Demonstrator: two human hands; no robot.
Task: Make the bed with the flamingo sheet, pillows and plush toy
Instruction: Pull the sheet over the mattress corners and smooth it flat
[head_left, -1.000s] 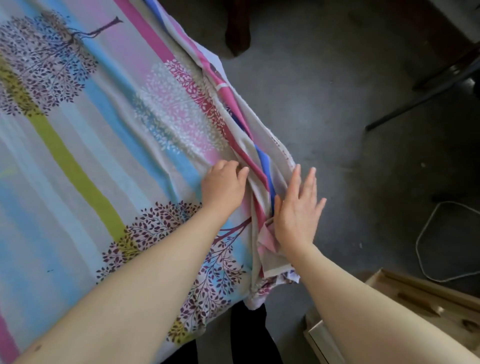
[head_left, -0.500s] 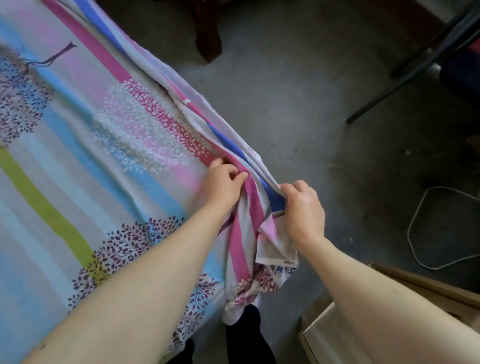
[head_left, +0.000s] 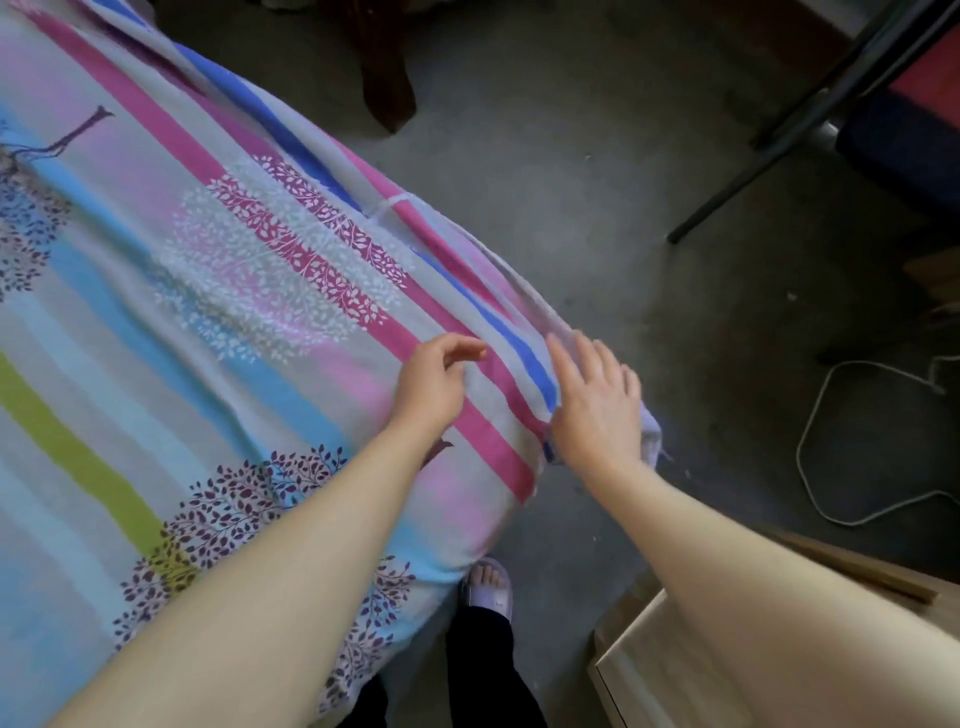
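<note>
While the sheet (head_left: 218, 291) lies spread over the bed across the left of the scene, its stripes of green, blue, pink and magenta run from near left to far right, printed with leafy trees. Close to the bed's right edge the left hand (head_left: 434, 387) sits over a magenta stripe, fingers loosely curved and holding nothing; whether it touches the cloth cannot be told. Just to its right, and apart from it, the right hand (head_left: 597, 410) lies with fingers nearly straight and spread against the bunched edge of the sheet, where a pale fold shows behind the palm. Nearer, a foot in a pale slipper (head_left: 491, 590) stands on the grey floor (head_left: 597, 218). Farther right a white cable (head_left: 800, 457) loops on the floor, and a light wooden cabinet (head_left: 670, 670) fills the near right corner.
</note>
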